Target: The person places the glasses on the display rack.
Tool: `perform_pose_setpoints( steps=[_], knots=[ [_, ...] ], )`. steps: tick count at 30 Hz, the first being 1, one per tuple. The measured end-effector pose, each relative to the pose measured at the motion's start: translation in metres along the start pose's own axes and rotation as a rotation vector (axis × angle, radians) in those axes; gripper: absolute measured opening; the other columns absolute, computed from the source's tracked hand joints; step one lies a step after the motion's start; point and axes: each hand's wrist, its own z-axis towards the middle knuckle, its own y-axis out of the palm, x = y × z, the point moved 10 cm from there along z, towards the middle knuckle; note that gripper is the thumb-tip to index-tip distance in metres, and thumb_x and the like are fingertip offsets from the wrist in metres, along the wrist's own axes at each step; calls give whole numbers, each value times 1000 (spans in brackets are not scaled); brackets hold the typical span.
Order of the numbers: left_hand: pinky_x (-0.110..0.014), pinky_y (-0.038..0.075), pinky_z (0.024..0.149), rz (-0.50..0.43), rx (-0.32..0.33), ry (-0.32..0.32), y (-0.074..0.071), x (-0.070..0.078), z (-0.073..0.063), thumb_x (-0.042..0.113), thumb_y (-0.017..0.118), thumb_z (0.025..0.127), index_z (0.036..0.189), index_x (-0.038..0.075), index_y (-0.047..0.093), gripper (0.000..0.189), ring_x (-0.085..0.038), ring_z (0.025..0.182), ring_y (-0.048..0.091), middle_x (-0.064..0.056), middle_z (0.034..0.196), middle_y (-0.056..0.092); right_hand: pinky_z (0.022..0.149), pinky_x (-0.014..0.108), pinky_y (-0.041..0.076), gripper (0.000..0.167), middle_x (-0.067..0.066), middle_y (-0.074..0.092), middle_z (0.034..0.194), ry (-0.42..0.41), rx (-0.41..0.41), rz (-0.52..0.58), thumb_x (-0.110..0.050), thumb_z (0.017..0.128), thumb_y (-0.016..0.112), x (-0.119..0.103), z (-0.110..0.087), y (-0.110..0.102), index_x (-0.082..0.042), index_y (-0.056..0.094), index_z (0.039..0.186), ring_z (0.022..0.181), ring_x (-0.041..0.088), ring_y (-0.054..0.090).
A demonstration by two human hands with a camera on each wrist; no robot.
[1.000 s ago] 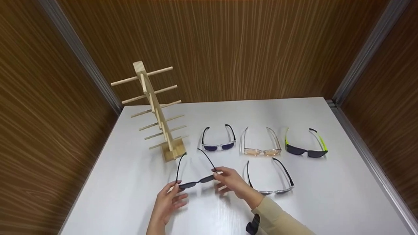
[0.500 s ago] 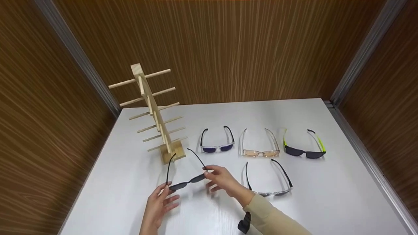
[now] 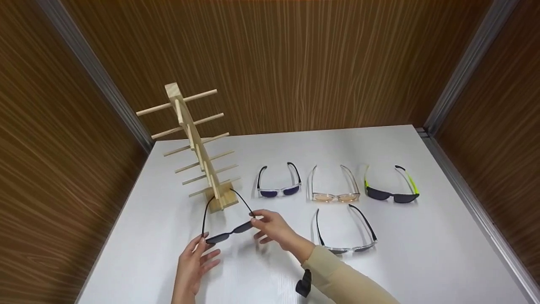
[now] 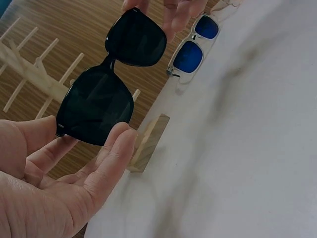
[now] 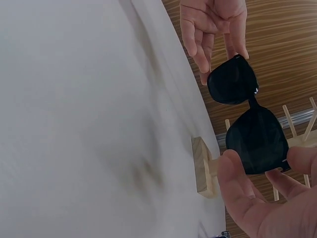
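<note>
Fingers [image 4: 116,156] nearly closed: left hand [image 3: 192,266], right hand [image 3: 274,230] pinch opposite frame ends. Surface [image 3: 443,261] below, wooden rack [image 3: 196,141] upper left, black sunglasses [image 3: 219,238] held aloft lower centre-left. Likely positioning step; next calls for level, even grip.

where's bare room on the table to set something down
Free: the table in front of the lime-templed sunglasses, and the strip between the peach-lensed glasses and the back wall. Crowded: before the wooden stand, where the left hand and right hand hold the black sunglasses.
</note>
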Motion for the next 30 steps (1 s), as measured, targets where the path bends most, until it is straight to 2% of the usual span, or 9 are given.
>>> perform_pose_setpoints(
  steps=[8,16,18,24,25,30],
  knots=[
    [-39,54,74,48,36,39,-5,10,6,36,47,97,135,8,45,47,-27,89,65,-25,119,52,61,40,55,40,13,65,99,-11,46,-14,-21,93,57,-7,9,7,-3,52,128,71,31,67],
    [-37,54,74,34,51,96,-2,20,18,35,45,98,136,9,44,46,-25,90,65,-25,120,50,60,44,55,38,18,65,102,-37,111,-44,-19,95,54,-16,23,7,-1,52,129,70,36,66],
    [-37,54,74,28,52,112,-1,22,20,35,44,98,136,8,44,46,-25,89,66,-26,121,49,60,41,55,37,19,64,102,-41,126,-38,-17,95,54,-22,22,7,0,52,128,69,36,66],
    [-35,55,72,42,95,157,-2,27,27,36,44,99,137,7,43,47,-22,85,66,-25,118,51,54,36,54,35,15,65,98,-65,189,-4,-18,94,55,-22,32,7,0,55,124,59,27,66],
    [-34,55,72,46,106,165,-3,28,28,35,43,99,137,8,43,47,-21,84,67,-24,117,52,54,37,54,35,14,65,97,-66,198,7,-19,94,56,-17,38,7,-1,56,124,57,24,65],
    [-33,55,71,66,143,192,-1,33,33,35,43,99,137,7,43,48,-22,85,66,-22,115,53,52,33,54,35,16,64,100,-58,239,41,-19,93,56,-18,45,5,-1,56,123,55,22,64]
  ],
)
